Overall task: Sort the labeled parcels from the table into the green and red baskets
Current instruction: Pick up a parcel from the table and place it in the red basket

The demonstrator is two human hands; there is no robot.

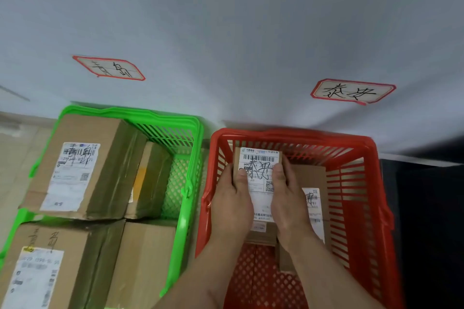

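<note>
Cardboard parcel (258, 183) clasped by left hand (232, 204) and right hand (288, 202).

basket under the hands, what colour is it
Red, clearest in the head view.

Two red-bordered handwritten signs — left (109, 68), right (352, 91) — on a pale wall (238, 20).

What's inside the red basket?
The red basket holds one labelled box, plus a parcel gripped by both hands. Anything beneath them is hidden.
</note>
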